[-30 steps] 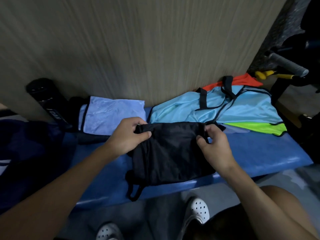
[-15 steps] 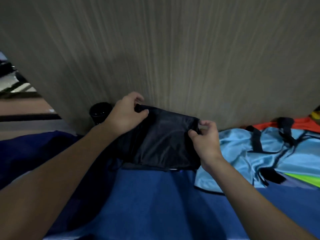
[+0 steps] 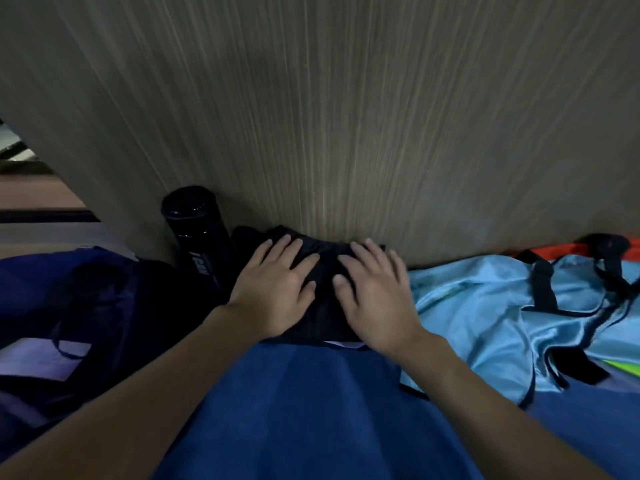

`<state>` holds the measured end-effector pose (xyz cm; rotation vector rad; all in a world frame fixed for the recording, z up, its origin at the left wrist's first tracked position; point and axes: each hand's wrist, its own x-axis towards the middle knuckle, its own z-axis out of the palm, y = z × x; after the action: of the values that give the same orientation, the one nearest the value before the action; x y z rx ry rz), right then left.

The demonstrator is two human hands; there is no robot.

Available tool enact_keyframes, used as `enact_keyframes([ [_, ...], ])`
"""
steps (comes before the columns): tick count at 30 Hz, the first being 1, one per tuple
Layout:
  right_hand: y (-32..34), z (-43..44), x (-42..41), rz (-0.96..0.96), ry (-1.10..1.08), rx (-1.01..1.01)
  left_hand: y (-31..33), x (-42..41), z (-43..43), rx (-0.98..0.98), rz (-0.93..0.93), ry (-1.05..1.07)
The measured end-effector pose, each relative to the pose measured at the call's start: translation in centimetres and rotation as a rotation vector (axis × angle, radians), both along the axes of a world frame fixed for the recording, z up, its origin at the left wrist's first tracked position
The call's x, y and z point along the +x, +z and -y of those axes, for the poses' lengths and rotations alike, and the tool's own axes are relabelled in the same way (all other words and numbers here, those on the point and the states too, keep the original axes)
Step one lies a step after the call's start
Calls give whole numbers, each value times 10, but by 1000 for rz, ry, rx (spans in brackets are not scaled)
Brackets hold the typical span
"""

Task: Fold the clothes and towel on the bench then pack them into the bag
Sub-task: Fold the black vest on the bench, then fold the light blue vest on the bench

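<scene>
A folded black garment (image 3: 325, 306) lies at the back of the blue bench (image 3: 311, 410), against the wooden wall. My left hand (image 3: 273, 289) presses flat on its left half and my right hand (image 3: 377, 296) presses flat on its right half, fingers straight and spread. A thin pale edge of the folded light-blue towel (image 3: 343, 345) peeks out under the garment. A light-blue garment with black straps (image 3: 485, 313) lies crumpled to the right, with orange fabric (image 3: 568, 251) behind it. A dark navy bag (image 3: 69, 306) sits at the left.
A black cylindrical bottle (image 3: 197, 233) stands against the wall just left of the black garment. The wooden wall panel (image 3: 346, 116) fills the background. A neon green patch (image 3: 623, 367) shows at the far right edge.
Both hands carried the black garment left and back, set it on top of the folded towel, let go of its corners and now lie flat on it.
</scene>
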<state>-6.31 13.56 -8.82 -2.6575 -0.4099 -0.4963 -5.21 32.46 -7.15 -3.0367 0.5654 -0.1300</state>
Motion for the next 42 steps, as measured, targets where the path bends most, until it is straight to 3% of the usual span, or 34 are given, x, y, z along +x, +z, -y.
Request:
enact_keyframes([
  [4, -24, -5, -1, -305, 36, -213, -10, 2, -5, -15, 6, 42],
  [9, -37, -4, 1, -380, 23, -229, -23, 6, -11, -40, 13, 55],
  [15, -27, 1, -4, -383, 22, -228, -18, 9, -7, -66, 13, 55],
  [21, -14, 47, -43, -136, -80, -105, 19, -8, 44, -124, 218, -77],
  [25, -18, 105, -69, -58, -244, -115, 16, -25, 115, -345, 71, -178],
  [28, -14, 146, -89, -199, -417, -103, 0, -36, 159, -432, -115, -238],
  [32, -17, 171, -111, -367, -367, -183, -27, -50, 195, -310, -274, -303],
  [35, -21, 177, -121, -354, -254, -214, -37, -57, 202, -168, -248, -326],
  [38, -15, 181, -128, -359, -225, -125, -31, -63, 200, -106, -212, -337],
  [42, -7, 186, -140, -346, -221, 48, -13, -75, 189, 52, -395, -374],
])
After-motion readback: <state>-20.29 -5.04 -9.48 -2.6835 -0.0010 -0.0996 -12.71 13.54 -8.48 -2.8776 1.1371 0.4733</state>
